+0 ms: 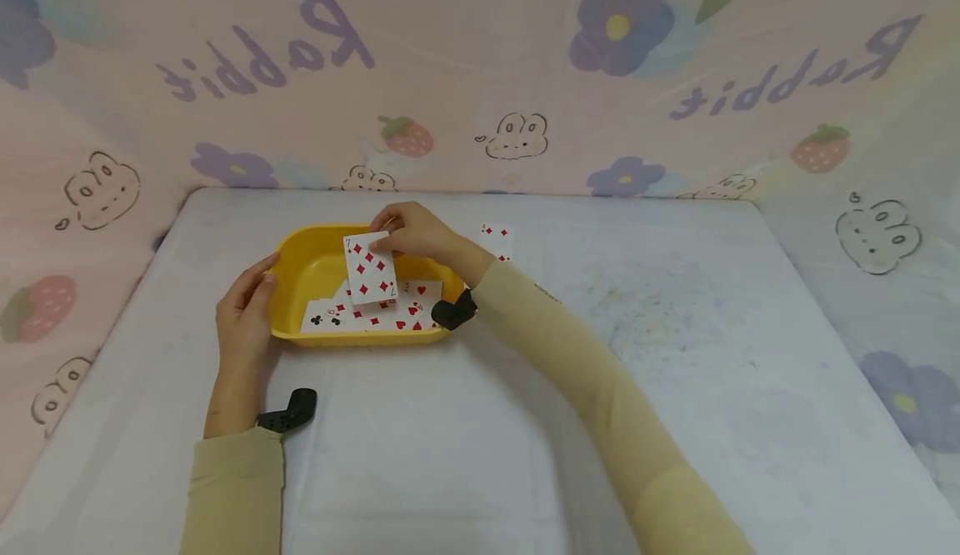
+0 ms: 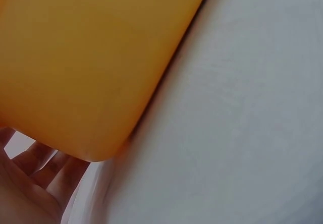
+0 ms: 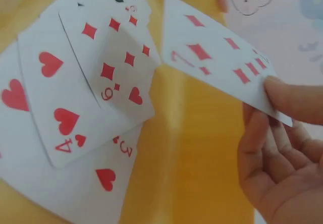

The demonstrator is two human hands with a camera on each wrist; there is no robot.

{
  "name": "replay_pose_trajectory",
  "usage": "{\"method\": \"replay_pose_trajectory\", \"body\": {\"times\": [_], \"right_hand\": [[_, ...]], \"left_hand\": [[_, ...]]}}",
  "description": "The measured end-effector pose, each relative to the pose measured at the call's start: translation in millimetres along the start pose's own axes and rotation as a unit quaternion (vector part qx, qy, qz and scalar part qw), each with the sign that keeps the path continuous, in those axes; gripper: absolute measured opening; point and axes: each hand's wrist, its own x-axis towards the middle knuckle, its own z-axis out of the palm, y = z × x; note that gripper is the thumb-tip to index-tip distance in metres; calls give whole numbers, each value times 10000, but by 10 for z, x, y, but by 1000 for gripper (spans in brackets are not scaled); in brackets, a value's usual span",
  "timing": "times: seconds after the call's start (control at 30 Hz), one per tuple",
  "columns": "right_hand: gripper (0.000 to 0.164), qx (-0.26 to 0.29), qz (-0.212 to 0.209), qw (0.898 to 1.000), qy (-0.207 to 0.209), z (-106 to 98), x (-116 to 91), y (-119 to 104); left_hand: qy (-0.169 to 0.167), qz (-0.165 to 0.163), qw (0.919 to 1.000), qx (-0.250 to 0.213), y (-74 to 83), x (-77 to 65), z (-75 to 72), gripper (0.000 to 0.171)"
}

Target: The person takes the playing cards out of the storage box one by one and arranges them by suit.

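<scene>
Right hand [image 1: 416,234] pinches the seven of diamonds [image 1: 369,267] over the yellow tub [image 1: 300,276] on the table [image 1: 525,422]. Left hand [image 1: 243,309] rests flat against the tub's side, fingers relaxed. Only the right wrist view shows the four of hearts [image 3: 55,108] underneath.

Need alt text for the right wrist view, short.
A right hand pinches a seven of diamonds playing card by its corner above a yellow plastic tub. Face-up red cards lie overlapped in the tub, among them a four of hearts card and a six of diamonds card.
</scene>
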Motion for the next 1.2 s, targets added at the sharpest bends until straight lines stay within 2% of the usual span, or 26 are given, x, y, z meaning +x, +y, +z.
{"method": "replay_pose_trajectory", "body": {"times": [0.23,0.4,0.5,0.73,0.93,1.2], "right_hand": [[30,982,220,9932,582,-244,-105,169],[36,1294,405,9847,1090,-502,-212,321],[35,1392,349,9814,1277,-642,-283,422],[32,1118,300,9776,1760,-908,-431,623],[33,1160,491,9707,2047,-1080,-488,800],[35,988,822,9628,2379,-1296,-631,1116]], "left_hand": [[50,-29,10000,52,9,9,-4,35],[32,-140,9999,-72,22,11,-7,34],[31,-173,9998,-102,25,7,-8,34],[82,-184,9997,-157,24,11,0,34],[125,-159,9997,-122,40,20,-9,34],[118,-390,9992,-51,42,12,0,34]]}}
